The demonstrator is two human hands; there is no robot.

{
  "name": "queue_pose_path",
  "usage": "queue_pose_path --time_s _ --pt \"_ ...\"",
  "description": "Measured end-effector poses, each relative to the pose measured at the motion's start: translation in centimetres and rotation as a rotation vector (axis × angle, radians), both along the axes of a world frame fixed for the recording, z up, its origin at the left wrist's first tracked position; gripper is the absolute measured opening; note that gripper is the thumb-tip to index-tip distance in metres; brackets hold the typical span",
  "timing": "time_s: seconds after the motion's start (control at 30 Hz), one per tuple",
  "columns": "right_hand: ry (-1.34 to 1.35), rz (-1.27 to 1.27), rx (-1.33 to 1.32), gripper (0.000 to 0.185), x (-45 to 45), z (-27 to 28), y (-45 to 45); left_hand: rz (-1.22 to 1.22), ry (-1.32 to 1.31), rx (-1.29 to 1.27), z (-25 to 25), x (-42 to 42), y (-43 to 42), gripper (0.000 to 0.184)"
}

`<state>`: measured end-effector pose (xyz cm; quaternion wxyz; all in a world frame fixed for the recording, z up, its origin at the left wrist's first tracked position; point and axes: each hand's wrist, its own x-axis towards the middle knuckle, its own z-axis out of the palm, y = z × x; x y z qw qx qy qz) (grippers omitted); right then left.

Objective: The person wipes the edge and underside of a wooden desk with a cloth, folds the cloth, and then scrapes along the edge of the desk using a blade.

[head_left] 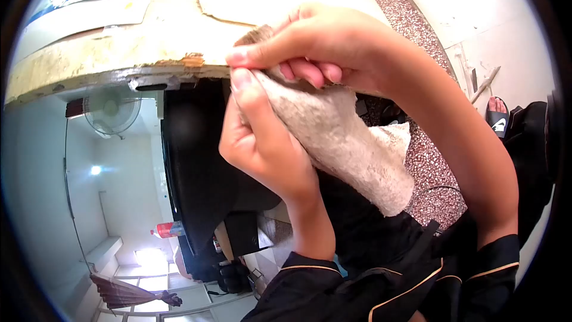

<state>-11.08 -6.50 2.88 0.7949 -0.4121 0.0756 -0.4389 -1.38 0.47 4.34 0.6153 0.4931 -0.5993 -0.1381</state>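
The bench (173, 36) spans the view from ten o'clock to one, its worn, chipped front edge facing the hands. Black clothing with thin yellow piping (351, 292) fills five to six o'clock. Reddish speckled flooring (438, 203) shows at four o'clock. An off-white, fuzzy cloth (345, 137) lies between the two hands near the centre, just beside the bench edge; its loose end hangs towards four o'clock, one flap standing out from it. The right hand (322, 42), at one o'clock, pinches the cloth's upper end, its other fingers curled inward. The left hand (262, 131), at nine o'clock, pinches the same end with its thumb on the near side; its remaining fingers are mostly hidden. The two thumb tips meet at eleven o'clock. A black sandal (499, 124) sits at three o'clock, a red bottle (164, 230) at eight.
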Motion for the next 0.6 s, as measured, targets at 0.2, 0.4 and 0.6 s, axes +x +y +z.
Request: queue_pose_path --time_s 0.2,0.4,0.6 --pt "0.014 -0.054 -0.082 0.035 0.4 1.8 -0.9 -0.129 0.152 -0.019 1.4 -0.4 -0.6 0.037" --pt "0.086 -0.055 -0.051 0.038 -0.6 0.6 -0.1 0.019 0.108 0.004 -0.3 -1.0 0.0 0.037" --pt "0.017 -0.050 -0.063 0.030 0.3 1.7 -0.9 -0.073 0.162 -0.005 2.0 -1.2 -0.2 0.038"
